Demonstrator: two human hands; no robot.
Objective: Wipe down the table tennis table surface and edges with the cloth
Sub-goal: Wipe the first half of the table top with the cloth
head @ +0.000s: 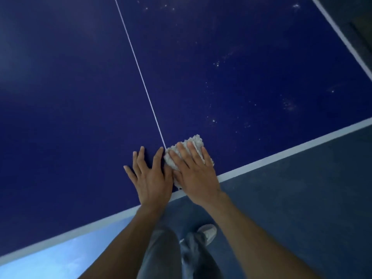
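The dark blue table tennis table (221, 77) fills most of the view, with a thin white centre line (138, 65) and a white band along its near edge (281, 152). A small light grey fluffy cloth (194, 142) lies on the surface at the foot of the centre line, just inside the near edge. My right hand (196, 174) presses flat on the cloth, fingers spread over it. My left hand (150, 178) rests flat on the bare table right beside it, fingers apart and holding nothing. Pale dusty specks (289, 104) dot the right half of the surface.
The table's right edge (342, 37) runs along the upper right corner. Below the near edge is a blue-grey floor (291, 208), brighter at the lower left. My legs and one grey shoe (208, 232) stand close to the table.
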